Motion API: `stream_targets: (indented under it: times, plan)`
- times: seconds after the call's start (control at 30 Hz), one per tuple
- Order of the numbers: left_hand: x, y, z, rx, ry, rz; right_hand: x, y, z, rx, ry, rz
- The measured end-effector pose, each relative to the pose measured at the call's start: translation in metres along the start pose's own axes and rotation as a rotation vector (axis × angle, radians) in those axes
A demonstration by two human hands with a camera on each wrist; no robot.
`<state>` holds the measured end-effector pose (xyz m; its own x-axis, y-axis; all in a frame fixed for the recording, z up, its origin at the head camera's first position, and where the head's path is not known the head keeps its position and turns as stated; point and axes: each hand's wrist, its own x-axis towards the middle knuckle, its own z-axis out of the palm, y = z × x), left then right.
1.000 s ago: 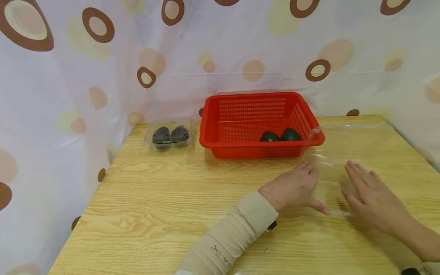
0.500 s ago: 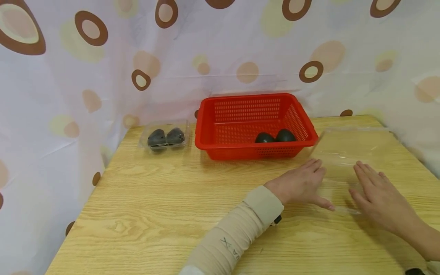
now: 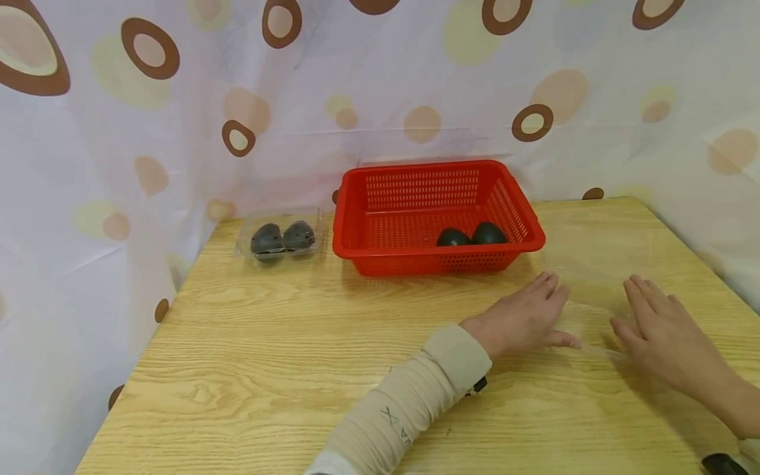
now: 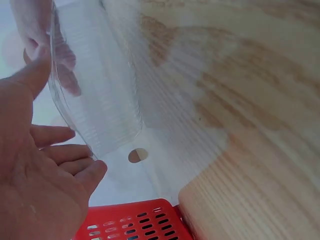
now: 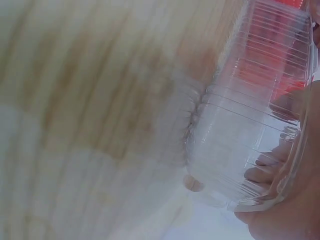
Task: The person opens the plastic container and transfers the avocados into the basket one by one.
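Observation:
A clear plastic clamshell box (image 3: 596, 323) lies on the table at the right. Its see-through lid behind the hands is only faintly visible. My left hand (image 3: 522, 321) is at the box's left side; in the left wrist view its fingertips touch the rim of the clear box (image 4: 100, 95), fingers fairly straight. My right hand (image 3: 671, 336) lies at the right side, fingers extended. In the right wrist view, fingers show through the wall of the ribbed clear box (image 5: 235, 135), resting along its rim. Neither hand grips anything.
A red slotted basket (image 3: 380, 257) stands at the back middle, with two dark green, avocado-like fruits (image 3: 488, 233) inside. At the back left sits another clear box (image 3: 320, 227) holding two dark, avocado-like fruits (image 3: 267, 239). A patterned cloth (image 3: 356, 79) hangs behind the wooden table (image 3: 249, 356).
The clear lid, plainly seen standing behind my hands earlier, is now faint and seems lower. Both hands shift slightly rightward in the view, while the background drifts left.

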<state>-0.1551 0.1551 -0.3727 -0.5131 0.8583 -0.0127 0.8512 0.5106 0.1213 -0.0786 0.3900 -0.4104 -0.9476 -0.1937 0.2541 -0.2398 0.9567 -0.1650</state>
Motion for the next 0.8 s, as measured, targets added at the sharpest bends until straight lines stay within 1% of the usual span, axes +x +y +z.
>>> stream_targets:
  times: [0.13,0.2,0.27,0.37,0.43,0.53,0.7,0.8]
  plan:
    - [-0.004,-0.001,0.001,0.016,0.020,-0.008,0.005,0.005,0.000,0.002,-0.021,0.033]
    - [-0.007,-0.003,0.000,0.029,0.043,0.003,0.008,0.006,-0.002,-0.001,-0.030,0.045]
    - [-0.012,-0.006,-0.001,0.016,0.051,0.009,0.009,0.008,-0.004,0.002,-0.035,0.055]
    - [-0.020,-0.011,-0.005,-0.031,0.042,0.003,0.013,0.007,-0.007,0.021,-0.036,0.063]
    - [-0.027,-0.016,-0.008,-0.058,0.042,0.004,0.015,0.006,-0.010,0.033,-0.022,0.063]
    - [-0.038,-0.023,-0.011,-0.082,0.070,0.014,0.019,0.002,-0.017,0.051,0.002,0.074]
    - [-0.053,-0.035,-0.016,-0.140,0.077,-0.013,0.024,-0.007,-0.033,0.082,0.046,0.100]
    - [-0.063,-0.042,-0.019,-0.187,0.068,-0.045,0.028,-0.014,-0.040,0.084,0.072,0.099]
